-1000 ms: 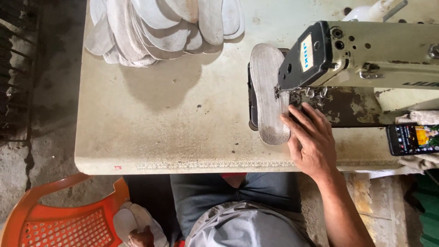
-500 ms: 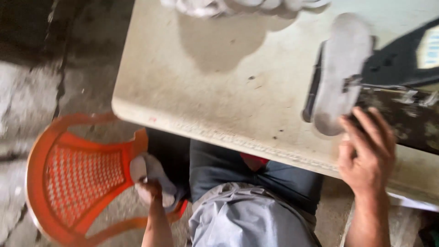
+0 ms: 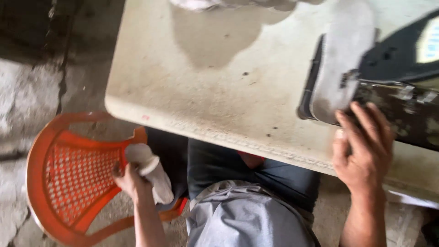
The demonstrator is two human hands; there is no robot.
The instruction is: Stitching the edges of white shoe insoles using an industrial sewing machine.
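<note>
Raised from the basket (image 3: 68, 183), left hand (image 3: 130, 178) clutches a white insole (image 3: 151, 176), long axis slanting down-right.

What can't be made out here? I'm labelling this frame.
Head view:
- Sewing machine: motion blur; right edge cuts it off.
- White pile: top edge cuts it.
- Insole: its lower end is blurred.
- Left hand: the white piece it holds is blurred.
- Right hand: what its fingertips touch is blurred.

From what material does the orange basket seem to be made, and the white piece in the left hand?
Orange basket: most likely moulded plastic, slightly glossy, with a regular grid of small holes and a smooth thick rim. White piece in the left hand: soft and matte, bending in the grip, so perhaps foam or fabric; the blur leaves this open.
</note>
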